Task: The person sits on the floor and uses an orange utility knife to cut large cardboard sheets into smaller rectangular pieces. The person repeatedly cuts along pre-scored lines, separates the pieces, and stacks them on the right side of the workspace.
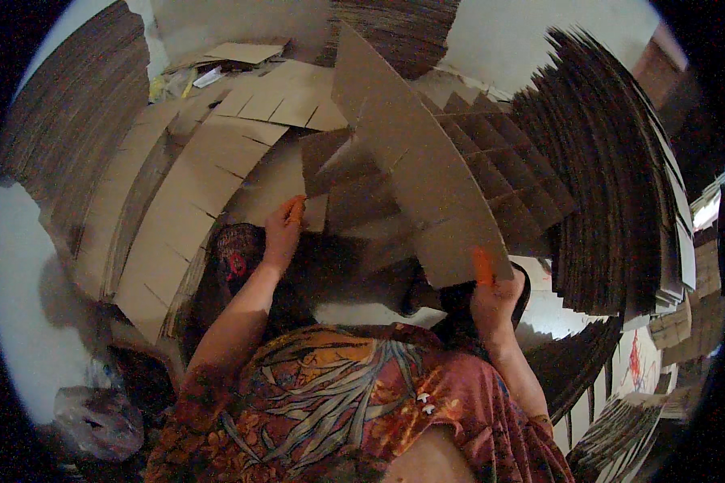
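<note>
My right hand [495, 298], with an orange cover on a finger, is closed on the lower end of a long slotted cardboard strip [415, 161]. That strip slants up and to the left in front of me. My left hand [283, 233] has orange-covered fingertips pinched together beside partly fitted cardboard dividers [358, 197] over my lap. Whether it grips one of their edges I cannot make out. Behind the raised strip, a grid of crossed cardboard dividers [503, 161] is partly hidden.
Slotted cardboard sheets [193, 181] lie stacked to my left. Tall cardboard stacks stand at the far left [80, 113], the back [403, 32] and the right [604, 177]. A clear plastic bag [101, 423] sits low on the left. More cardboard bundles [620, 435] lie at lower right.
</note>
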